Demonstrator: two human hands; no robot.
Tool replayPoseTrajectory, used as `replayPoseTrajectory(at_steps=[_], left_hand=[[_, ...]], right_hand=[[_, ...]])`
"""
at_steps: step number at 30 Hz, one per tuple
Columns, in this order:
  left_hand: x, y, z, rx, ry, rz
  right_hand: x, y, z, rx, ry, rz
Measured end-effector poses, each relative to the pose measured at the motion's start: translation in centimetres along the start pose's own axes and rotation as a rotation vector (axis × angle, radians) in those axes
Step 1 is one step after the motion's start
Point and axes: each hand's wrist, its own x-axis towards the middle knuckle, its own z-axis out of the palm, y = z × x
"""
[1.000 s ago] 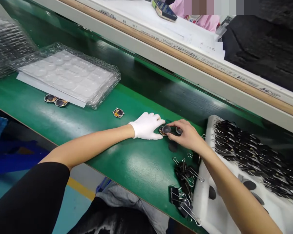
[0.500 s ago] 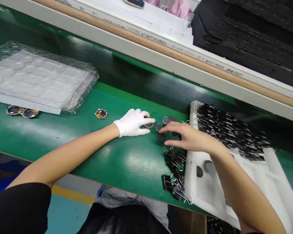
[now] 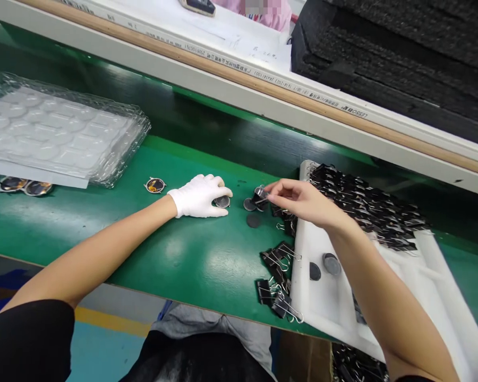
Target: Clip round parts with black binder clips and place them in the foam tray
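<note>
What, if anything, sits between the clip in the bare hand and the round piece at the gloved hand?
One grey disc lies on the green tabletop between the black clip in the right hand and the round piece at the left hand. Above it, nothing visible blocks the way.

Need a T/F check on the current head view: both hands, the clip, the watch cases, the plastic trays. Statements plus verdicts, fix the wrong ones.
1. The left hand wears a white glove. True.
2. The right hand is bare. True.
3. The right hand is holding a clear tray. False: it holds a black binder clip.
4. A lone watch case lies between the clear plastic trays and the left hand. True.
5. The clear plastic trays lie at the right end of the view. False: they lie at the left.
</note>
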Motion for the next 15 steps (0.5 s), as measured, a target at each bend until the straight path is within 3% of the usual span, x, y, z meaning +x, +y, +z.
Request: replayPoseTrajectory(at_steps=[5, 8, 12, 13, 15], left_hand=[[-0.9, -0.3, -0.6, 0.196, 0.089, -0.295], [-1.6, -0.7, -0.9, 0.187, 0.067, -0.237], [-1.8, -1.6, -1.0, 0.107, 0.016, -0.161], [-1.7, -1.8, -1.0, 0.099, 0.018, -0.168], [-1.4, -2.0, -0.8, 0.097, 0.025, -0.181]], right_hand=[[5.0, 0.3, 4.3, -0.193, 0.154, 0.118], [6.9, -0.3, 5.8, -0.391, 0.115, 0.134], [7.8, -1.0, 5.5, -0.457, -0.123, 0.159], [8.0, -1.1, 5.3, -0.462, -0.140, 0.190], [8.7, -1.5, 5.1, -0.471, -0.052, 0.215]])
